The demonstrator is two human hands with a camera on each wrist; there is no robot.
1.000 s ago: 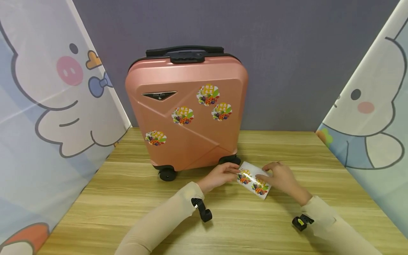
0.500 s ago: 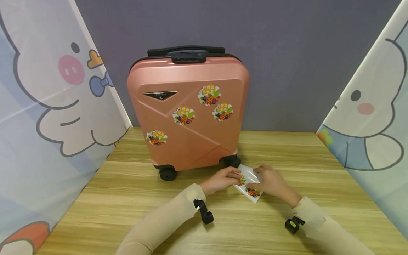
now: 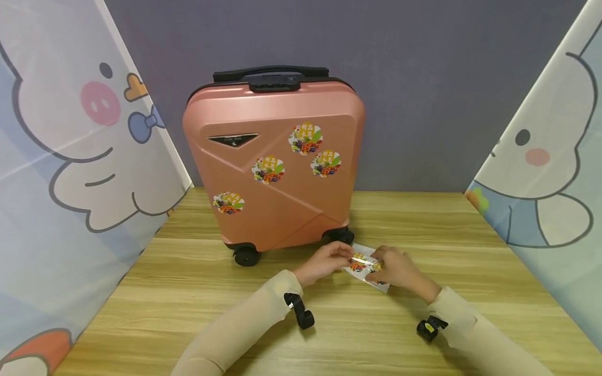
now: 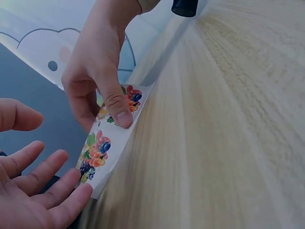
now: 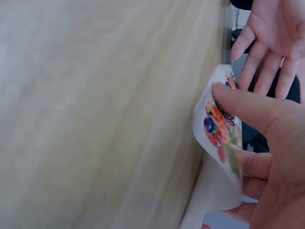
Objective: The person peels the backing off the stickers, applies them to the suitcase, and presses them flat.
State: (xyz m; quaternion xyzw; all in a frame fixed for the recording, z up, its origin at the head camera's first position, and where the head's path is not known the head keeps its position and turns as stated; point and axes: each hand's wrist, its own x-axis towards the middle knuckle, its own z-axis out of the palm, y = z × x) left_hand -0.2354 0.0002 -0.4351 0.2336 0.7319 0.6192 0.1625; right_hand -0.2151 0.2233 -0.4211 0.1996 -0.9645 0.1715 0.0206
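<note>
Right hand (image 3: 397, 267) has shifted inward since a second ago, pinching the sticker sheet (image 4: 116, 140) near the suitcase (image 3: 282, 222). Left hand (image 3: 324, 264) loose-fingered at sheet's edge. Uncovered sticker (image 4: 97, 150) looks unpeeled.

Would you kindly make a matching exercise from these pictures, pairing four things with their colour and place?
Things:
1. suitcase
2. top handle
3. sticker sheet
4. sleeves

Colours and places:
A. white, gripped by the right hand
B. beige, on the forearms
C. pink, standing on the tabletop
D. black, crowning the luggage

Pairs: 1-C, 2-D, 3-A, 4-B
</note>
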